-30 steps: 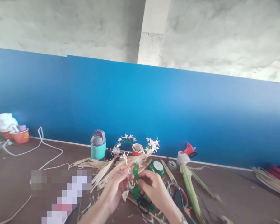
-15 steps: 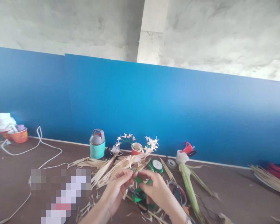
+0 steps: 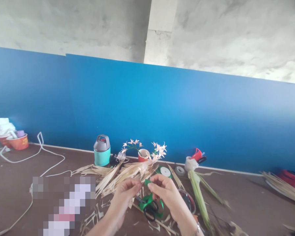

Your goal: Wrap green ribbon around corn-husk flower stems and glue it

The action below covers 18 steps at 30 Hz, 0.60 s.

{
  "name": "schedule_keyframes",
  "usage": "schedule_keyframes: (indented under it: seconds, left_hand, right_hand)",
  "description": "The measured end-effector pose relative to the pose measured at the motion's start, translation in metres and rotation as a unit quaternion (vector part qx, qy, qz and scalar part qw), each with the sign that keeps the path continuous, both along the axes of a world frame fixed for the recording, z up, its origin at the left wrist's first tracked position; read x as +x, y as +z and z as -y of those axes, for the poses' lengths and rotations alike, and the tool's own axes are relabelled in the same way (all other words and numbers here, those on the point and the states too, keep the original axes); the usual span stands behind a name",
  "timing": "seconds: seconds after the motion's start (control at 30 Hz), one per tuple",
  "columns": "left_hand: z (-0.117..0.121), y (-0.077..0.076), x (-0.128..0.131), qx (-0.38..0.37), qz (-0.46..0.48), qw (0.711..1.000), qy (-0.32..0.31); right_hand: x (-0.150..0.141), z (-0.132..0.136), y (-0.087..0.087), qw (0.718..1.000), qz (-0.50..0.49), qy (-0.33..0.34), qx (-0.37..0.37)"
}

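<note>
My left hand [image 3: 126,196] is closed in a pinch, thumb against forefinger. A small pale husk flower [image 3: 143,169] shows just above its fingertips; its stem is mostly hidden there. Thumb and fingers of my right hand [image 3: 163,190] grip a green ribbon [image 3: 147,181], close beside the left fingertips. More of the ribbon trails in loops below, around black-handled scissors [image 3: 151,211] on the table. Pale corn husks [image 3: 127,175] lie spread beyond both hands, with cut scraps [image 3: 94,214] nearer me.
Behind the husks stand a red cup [image 3: 143,157] with husk flowers [image 3: 159,149] and a teal container [image 3: 102,155]. A ribbon spool [image 3: 165,171] and tape roll [image 3: 179,170] lie right of them. Green husk leaves [image 3: 199,200] extend at right; a white cable [image 3: 52,168] runs left.
My hands have drawn slightly apart. The right hand has risen a little with the green ribbon, and the scissors under it show more clearly. The view has tilted slightly.
</note>
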<state>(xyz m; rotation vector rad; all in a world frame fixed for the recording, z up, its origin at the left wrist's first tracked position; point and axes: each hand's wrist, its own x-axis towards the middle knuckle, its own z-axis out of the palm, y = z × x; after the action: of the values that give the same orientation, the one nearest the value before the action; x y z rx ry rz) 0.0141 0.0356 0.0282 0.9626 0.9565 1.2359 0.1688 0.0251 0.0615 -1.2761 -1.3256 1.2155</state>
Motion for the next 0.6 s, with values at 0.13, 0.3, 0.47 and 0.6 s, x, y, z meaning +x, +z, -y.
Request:
schedule_keyframes:
  seconds: [0.13, 0.3, 0.47, 0.6]
  left_hand:
    - [-0.003, -0.006, 0.003, 0.002, -0.006, 1.0, 0.008]
    - [-0.002, -0.009, 0.006, 0.009, 0.005, 1.0, -0.002]
    - [-0.001, -0.011, 0.007, 0.005, -0.006, 1.0, -0.007]
    - [-0.001, -0.011, 0.007, 0.01, -0.002, 1.0, -0.006]
  right_hand:
    - [-0.003, -0.001, -0.002, 1.0, -0.007, 0.013, 0.001]
    - [-0.003, -0.004, -0.01, 1.0, -0.004, 0.013, 0.009]
    - [-0.004, -0.006, -0.012, 1.0, 0.011, 0.003, 0.014]
    - [-0.005, -0.006, -0.011, 1.0, 0.022, -0.003, 0.018]
